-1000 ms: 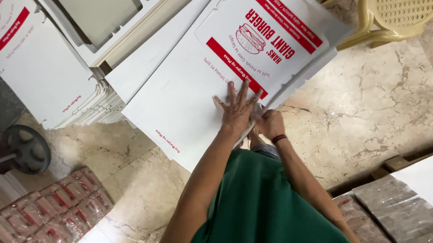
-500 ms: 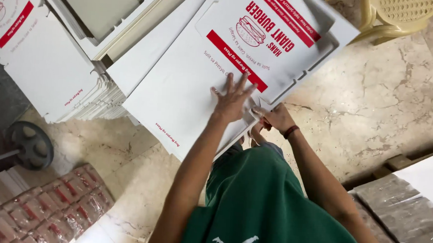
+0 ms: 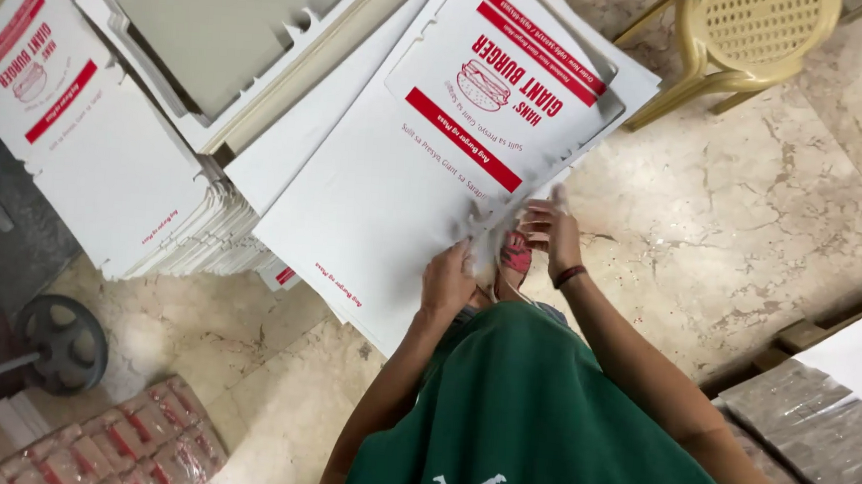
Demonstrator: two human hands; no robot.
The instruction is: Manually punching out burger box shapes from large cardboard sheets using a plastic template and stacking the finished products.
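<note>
Marble floor (image 3: 751, 222) spreads beneath us as our left hand (image 3: 446, 281), flat earlier, now joins our right hand (image 3: 551, 229) pinching the flat box blank (image 3: 394, 200) edge at frame centre, lifting it.

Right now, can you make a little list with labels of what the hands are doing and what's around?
left hand: gripping the near edge of a flat white box sheet
right hand: on the same edge, fingers bent
sheet print: red bands and a burger drawing
wristband: dark, on the right wrist
stack: more flat sheets, to the left
chair: yellow plastic, top right
floor: beige marble
wheel: grey, lower left
</note>
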